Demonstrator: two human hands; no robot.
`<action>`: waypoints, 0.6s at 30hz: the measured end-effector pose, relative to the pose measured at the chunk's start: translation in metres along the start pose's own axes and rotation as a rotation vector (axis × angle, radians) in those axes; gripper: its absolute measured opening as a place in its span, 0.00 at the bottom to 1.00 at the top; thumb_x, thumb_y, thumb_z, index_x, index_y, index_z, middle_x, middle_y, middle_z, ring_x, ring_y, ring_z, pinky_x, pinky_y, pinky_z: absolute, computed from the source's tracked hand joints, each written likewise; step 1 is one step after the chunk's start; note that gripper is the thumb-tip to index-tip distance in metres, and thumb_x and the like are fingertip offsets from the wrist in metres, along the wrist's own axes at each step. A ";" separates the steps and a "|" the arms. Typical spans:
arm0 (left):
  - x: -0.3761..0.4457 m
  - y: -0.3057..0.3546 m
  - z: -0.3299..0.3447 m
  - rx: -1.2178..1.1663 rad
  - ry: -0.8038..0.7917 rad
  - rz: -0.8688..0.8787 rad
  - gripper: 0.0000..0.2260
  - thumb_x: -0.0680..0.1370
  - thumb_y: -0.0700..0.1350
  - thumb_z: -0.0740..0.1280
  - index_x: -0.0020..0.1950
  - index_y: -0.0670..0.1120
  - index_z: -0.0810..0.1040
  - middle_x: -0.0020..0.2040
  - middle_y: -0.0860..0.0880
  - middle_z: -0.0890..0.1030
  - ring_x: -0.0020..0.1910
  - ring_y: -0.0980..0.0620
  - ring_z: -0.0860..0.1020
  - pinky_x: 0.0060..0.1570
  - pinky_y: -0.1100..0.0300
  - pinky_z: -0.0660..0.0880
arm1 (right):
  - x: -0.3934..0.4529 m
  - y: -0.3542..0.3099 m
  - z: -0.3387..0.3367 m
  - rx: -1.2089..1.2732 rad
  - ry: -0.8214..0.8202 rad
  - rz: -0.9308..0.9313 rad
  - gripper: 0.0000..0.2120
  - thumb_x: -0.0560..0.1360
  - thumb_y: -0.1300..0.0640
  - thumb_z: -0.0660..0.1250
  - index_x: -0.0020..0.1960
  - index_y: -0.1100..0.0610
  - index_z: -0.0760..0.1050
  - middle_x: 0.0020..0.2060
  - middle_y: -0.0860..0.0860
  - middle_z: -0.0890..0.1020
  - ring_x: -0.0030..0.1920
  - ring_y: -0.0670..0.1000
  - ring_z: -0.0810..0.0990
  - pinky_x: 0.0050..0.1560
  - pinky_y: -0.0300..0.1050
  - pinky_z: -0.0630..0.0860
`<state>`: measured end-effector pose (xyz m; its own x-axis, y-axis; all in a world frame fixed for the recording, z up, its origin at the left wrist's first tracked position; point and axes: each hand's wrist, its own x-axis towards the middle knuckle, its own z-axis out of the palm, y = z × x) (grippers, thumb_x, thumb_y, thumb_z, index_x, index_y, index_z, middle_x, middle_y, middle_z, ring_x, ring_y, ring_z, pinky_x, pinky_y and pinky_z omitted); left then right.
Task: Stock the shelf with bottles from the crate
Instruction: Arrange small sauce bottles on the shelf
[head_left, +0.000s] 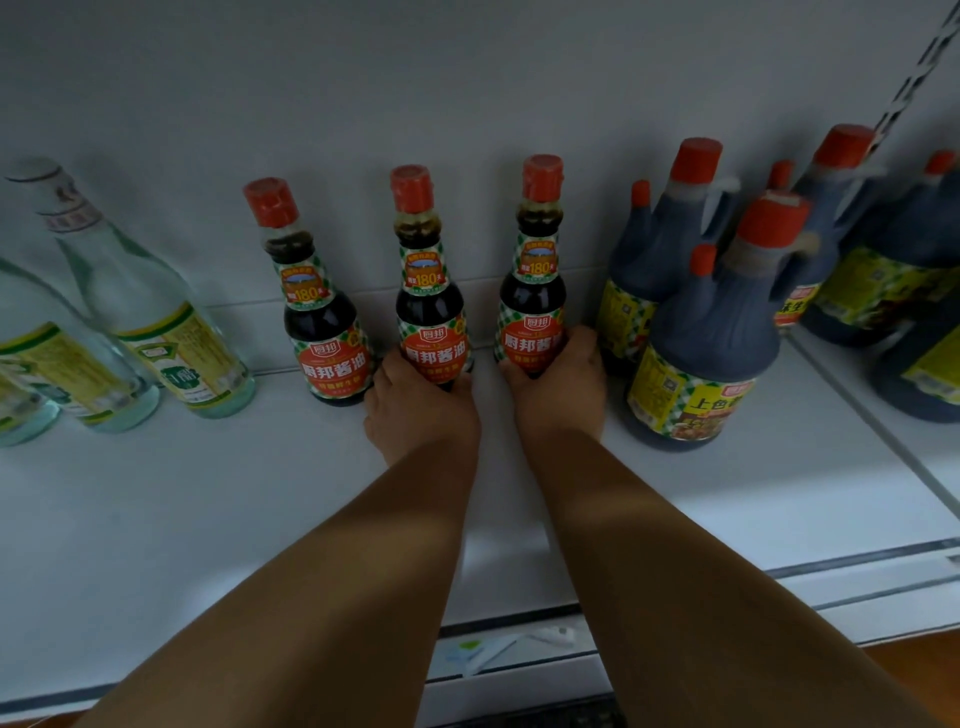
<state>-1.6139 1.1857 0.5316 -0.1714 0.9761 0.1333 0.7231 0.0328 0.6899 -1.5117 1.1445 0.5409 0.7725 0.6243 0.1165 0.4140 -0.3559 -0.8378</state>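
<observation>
Head view: both bare forearms reach forward onto a white shelf (208, 509), each hand at the base of one dark soy sauce bottle.
Left hand (421, 410): wrapped round the foot of the middle bottle (431, 291); the palm sits in front of the bottle and the fingers curl behind its base, mostly hidden.
Right hand (558, 387): wrapped round the foot of the right bottle (535, 280); the thumb side lies to the right of the label, and the fingers curve round the base under the label, only their tips showing at the lower left.
Grip: both hands seem closed on their bottles, though the finger ends are out of sight behind the glass.
Held bottles: upright, red caps up, red labels facing the camera, standing on the shelf near the back panel (467, 104), apart from each other.
Third bottle (317, 306): same kind, upright just left of the left hand, not held.
Large jugs (696, 322): dark, red-capped, yellow-labelled, grouped just right of the right hand; the nearest one stands beside the wrist.
Clear bottles (150, 312): pale glass with green and yellow labels, at the left end of the shelf, well apart from the hands.
Shelf edge (857, 571): a pale front rail runs below the forearms.
</observation>
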 end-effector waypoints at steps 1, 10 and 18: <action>0.000 0.000 0.000 0.001 0.001 0.000 0.36 0.71 0.58 0.72 0.74 0.46 0.63 0.70 0.45 0.71 0.70 0.42 0.68 0.66 0.45 0.67 | 0.000 0.001 0.000 0.001 -0.003 0.003 0.32 0.69 0.50 0.75 0.66 0.59 0.65 0.64 0.58 0.73 0.63 0.60 0.73 0.61 0.54 0.74; 0.000 -0.001 -0.001 -0.006 0.000 0.018 0.36 0.71 0.57 0.72 0.74 0.46 0.64 0.70 0.46 0.72 0.69 0.42 0.68 0.65 0.46 0.67 | 0.001 0.002 0.000 -0.017 -0.003 -0.010 0.32 0.70 0.51 0.75 0.66 0.60 0.65 0.64 0.59 0.73 0.64 0.61 0.73 0.61 0.54 0.73; -0.003 0.004 -0.010 -0.032 -0.071 -0.020 0.35 0.70 0.56 0.74 0.71 0.44 0.65 0.68 0.44 0.71 0.68 0.42 0.69 0.65 0.47 0.68 | -0.005 -0.004 -0.003 -0.084 -0.032 0.009 0.36 0.69 0.49 0.76 0.68 0.61 0.62 0.66 0.60 0.70 0.65 0.61 0.72 0.63 0.55 0.72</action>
<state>-1.6175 1.1810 0.5411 -0.1364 0.9882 0.0691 0.6982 0.0464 0.7144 -1.5154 1.1409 0.5455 0.7611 0.6423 0.0906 0.4470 -0.4182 -0.7908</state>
